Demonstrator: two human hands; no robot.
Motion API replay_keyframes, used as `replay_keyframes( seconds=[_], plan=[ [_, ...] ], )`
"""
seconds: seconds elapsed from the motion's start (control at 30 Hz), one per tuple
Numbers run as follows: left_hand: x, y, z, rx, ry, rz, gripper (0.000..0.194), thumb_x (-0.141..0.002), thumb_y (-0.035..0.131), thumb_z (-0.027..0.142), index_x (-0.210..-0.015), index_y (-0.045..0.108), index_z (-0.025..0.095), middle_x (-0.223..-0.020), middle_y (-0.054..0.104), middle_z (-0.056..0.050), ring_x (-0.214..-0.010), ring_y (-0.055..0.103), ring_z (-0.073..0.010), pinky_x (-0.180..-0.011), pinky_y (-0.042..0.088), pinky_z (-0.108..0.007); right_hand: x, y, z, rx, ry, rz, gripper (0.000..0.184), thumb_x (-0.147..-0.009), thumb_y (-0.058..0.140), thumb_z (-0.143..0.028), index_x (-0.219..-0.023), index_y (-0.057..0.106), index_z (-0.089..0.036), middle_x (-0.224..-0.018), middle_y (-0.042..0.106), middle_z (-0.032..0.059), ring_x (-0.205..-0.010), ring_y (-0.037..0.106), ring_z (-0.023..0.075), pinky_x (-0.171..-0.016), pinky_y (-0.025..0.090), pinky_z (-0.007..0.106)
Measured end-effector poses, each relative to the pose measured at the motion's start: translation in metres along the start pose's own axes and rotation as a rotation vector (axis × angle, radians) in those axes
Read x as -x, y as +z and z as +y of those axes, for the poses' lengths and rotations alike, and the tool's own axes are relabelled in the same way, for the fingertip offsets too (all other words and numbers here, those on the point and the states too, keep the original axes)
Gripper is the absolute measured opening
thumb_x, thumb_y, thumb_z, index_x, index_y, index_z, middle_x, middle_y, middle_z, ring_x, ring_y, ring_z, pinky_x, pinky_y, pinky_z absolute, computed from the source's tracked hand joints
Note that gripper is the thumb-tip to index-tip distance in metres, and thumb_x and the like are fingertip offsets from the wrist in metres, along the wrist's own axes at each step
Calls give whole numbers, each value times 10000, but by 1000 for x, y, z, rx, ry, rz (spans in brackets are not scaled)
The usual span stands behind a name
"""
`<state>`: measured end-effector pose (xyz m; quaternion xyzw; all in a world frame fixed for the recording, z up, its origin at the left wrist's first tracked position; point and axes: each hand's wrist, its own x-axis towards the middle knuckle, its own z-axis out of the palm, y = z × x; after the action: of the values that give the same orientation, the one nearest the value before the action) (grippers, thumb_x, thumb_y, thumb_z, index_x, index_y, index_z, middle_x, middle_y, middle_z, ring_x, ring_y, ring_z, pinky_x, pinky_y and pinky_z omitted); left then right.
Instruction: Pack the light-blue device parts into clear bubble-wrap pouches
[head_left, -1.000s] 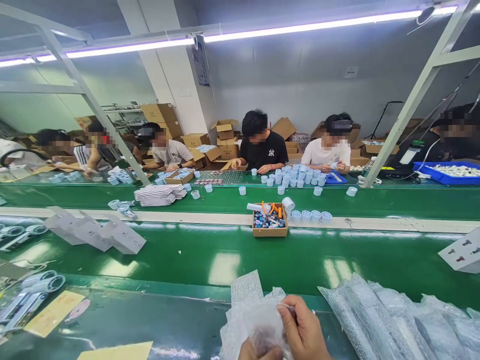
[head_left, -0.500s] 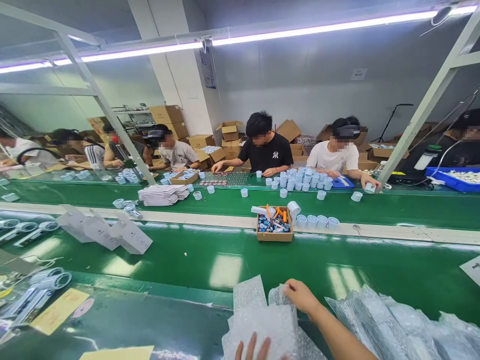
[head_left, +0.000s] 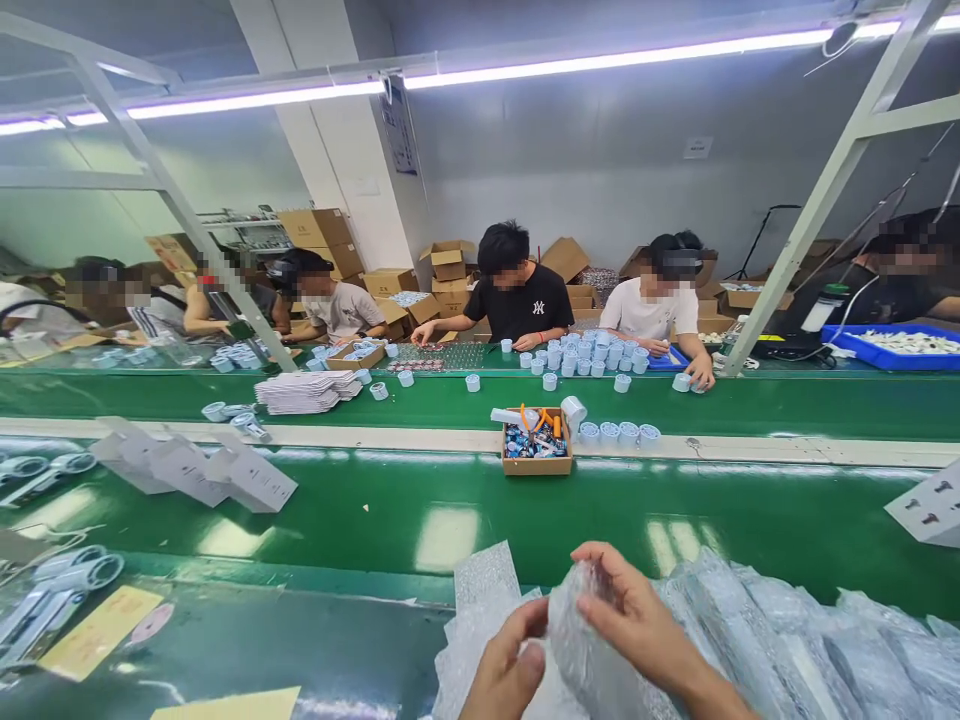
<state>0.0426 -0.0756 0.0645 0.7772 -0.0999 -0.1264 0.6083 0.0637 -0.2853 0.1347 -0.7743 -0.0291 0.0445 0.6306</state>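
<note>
In front of me at the bottom of the head view I hold up a clear bubble wrap bag (head_left: 577, 635). My right hand (head_left: 637, 625) grips its upper right side, thumb in front and fingers behind the top edge. My left hand (head_left: 506, 665) is curled against its left edge, fingertips and thumb at the plastic. Under and behind it lies a stack of flat bubble wrap bags (head_left: 484, 580). Just right of my right hand is a row of puffy bubble wrap packages (head_left: 757, 620); what they contain is hard to make out.
Beyond my hands runs a green conveyor belt (head_left: 360, 545) with white boxes (head_left: 251, 475) on the left. A carton of small parts (head_left: 536, 462) stands on the divider beside white cups (head_left: 619, 435). Shower-head-like grey parts (head_left: 56, 600) lie left. Several co-workers sit opposite.
My right hand has lifted a bubble wrap bag off the stack and turned it upright. My left hand came up from the stack to its edge. The view shifted slightly right.
</note>
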Motion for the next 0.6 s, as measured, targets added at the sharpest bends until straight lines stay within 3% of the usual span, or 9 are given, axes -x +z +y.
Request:
replay_keyframes(
  seconds=[0.07, 0.13, 0.2, 0.27, 0.37, 0.47, 0.53, 0.6],
  plan=[
    [-2, 3, 35, 349, -147, -54, 568, -769, 594, 674, -995, 710, 165, -880, 703, -77, -838, 620, -205, -732, 485, -308, 9, 13, -5, 82, -61, -6, 220, -775, 647, -371, -958, 625, -250, -810, 612, -11, -718, 540, 177, -661, 438, 296],
    [2, 9, 59, 543, -237, 71, 461, -701, 708, 611, -772, 655, 159, -683, 596, 3, -663, 506, -128, -650, 405, -251, 11, 18, -5, 183, -157, 37, 140, -852, 581, -375, -861, 637, -247, -788, 642, -1, -719, 567, 177, -669, 446, 298],
    [9, 14, 71, 465, -219, 294, 458, -688, 723, 593, -630, 541, 177, -595, 467, 54, -605, 398, -98, -613, 339, -228, 8, 17, -3, 247, -260, 80, 198, -916, 496, -368, -895, 652, -249, -872, 699, 27, -825, 624, 194, -758, 472, 314],
    [16, 16, 76, 243, -141, 428, 485, -723, 681, 605, -580, 477, 189, -594, 413, 59, -619, 381, -104, -613, 323, -227, 5, 14, -4, 251, -289, 122, 223, -932, 465, -369, -964, 651, -250, -947, 717, 44, -893, 640, 205, -811, 482, 328],
    [14, 11, 77, 129, -100, 466, 459, -784, 593, 629, -649, 509, 198, -637, 452, 48, -638, 420, -118, -611, 348, -228, 4, 17, -11, 114, -150, 178, 245, -923, 459, -438, -936, 611, -247, -797, 654, 14, -733, 600, 185, -668, 489, 311],
    [-4, 1, 77, 137, -108, 577, 466, -778, 548, 677, -729, 530, 213, -598, 431, 65, -568, 394, -116, -552, 327, -230, 3, 26, -15, -104, 18, 115, 290, -901, 440, -517, -982, 523, -251, -683, 517, -50, -497, 489, 140, -468, 428, 286],
    [-18, -5, 77, 39, -60, 667, 480, -758, 549, 695, -763, 562, 215, -582, 425, 69, -556, 390, -121, -557, 324, -239, 1, 29, -10, -134, 43, 102, 309, -889, 443, -533, -997, 499, -250, -692, 503, -60, -436, 441, 119, -435, 394, 284],
    [-25, -8, 74, -6, -68, 674, 510, -742, 544, 715, -769, 585, 208, -568, 424, 68, -552, 391, -123, -561, 326, -246, -4, 29, 0, -99, 10, 153, 288, -870, 481, -521, -929, 521, -242, -711, 517, -47, -502, 458, 123, -498, 397, 285]
  ],
)
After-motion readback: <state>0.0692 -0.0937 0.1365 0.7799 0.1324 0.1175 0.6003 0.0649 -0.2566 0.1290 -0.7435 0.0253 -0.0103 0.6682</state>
